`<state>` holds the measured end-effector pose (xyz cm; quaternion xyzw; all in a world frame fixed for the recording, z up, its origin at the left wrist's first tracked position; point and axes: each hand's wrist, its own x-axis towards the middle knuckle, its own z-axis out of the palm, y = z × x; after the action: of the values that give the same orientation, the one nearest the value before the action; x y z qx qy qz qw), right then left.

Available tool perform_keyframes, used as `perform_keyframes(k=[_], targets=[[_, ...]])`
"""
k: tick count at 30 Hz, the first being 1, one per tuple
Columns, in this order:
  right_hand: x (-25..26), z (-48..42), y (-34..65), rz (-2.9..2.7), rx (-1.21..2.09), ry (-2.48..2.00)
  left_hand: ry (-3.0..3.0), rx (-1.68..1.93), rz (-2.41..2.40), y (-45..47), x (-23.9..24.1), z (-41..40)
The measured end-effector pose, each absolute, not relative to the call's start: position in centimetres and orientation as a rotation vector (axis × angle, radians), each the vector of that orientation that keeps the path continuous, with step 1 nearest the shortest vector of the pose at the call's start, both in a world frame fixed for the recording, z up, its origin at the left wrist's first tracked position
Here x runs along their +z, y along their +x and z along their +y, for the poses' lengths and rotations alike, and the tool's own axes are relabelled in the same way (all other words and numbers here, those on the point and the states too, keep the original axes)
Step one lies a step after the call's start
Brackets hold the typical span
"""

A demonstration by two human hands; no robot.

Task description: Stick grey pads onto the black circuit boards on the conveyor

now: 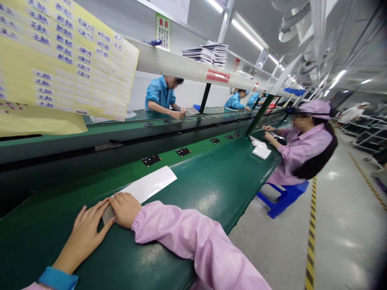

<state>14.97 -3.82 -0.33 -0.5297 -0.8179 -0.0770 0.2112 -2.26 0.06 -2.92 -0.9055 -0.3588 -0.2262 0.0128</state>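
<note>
My left hand (83,233) lies on the green bench with its fingers stretched out, its thumb and forefinger on either side of a small grey flat piece (108,214). Over the right side of that piece, my right hand (125,209) has its fingers bent and close together, pressing down on it. Most of the grey piece is hidden under both hands, so its kind cannot be made out. Just beyond my right hand, a glossy white sheet (152,183) rests on the bench, its near end partly behind the fingers.
Black circuit boards (151,160) lie in a row along the bright green strip (199,152). Yellow label sheets (69,60) hang at upper left. A co-worker in pink (311,141) sits on a blue stool (282,197) to the right; a person in blue (160,94) works across the line.
</note>
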Motion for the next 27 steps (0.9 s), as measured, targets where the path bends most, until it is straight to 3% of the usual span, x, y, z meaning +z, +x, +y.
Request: perform_keyframes(k=[27], targets=[[-0.5, -3.8, 14.9, -2.249, 0.002, -1.494, -2.800, -0.680, -1.135, -2.0, -1.7, -1.2]])
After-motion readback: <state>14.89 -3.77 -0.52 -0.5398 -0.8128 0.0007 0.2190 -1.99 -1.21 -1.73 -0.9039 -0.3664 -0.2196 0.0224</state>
